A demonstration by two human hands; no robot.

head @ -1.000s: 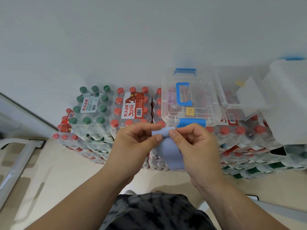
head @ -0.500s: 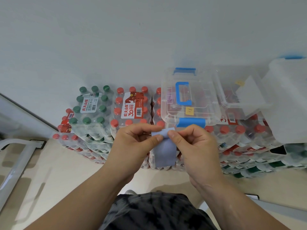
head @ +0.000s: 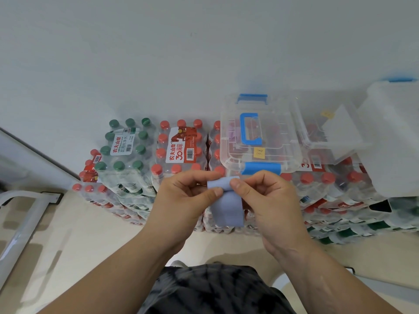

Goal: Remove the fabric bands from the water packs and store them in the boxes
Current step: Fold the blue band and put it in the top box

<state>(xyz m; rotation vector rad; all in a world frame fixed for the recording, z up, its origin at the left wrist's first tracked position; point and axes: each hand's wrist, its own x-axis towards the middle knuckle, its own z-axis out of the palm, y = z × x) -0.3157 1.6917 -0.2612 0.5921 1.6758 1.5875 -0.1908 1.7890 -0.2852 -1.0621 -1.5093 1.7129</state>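
Left hand [head: 181,200], right hand [head: 269,200]: both pinching upper edge of blue fabric band [head: 227,211]; likely light, limp, unbreakable; hold by that edge.

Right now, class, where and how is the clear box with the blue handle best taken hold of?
By the blue handle lying flat on the lid of the clear box, coming from above: it faces up, unobstructed. Left hand and right hand both pinch the fabric band; free one first.

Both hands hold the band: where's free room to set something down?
Bare floor lies between the white frame and the green-capped pack. That pack and the red-capped pack, left of the closed box, carry nothing. Right of it, more boxes crowd in.
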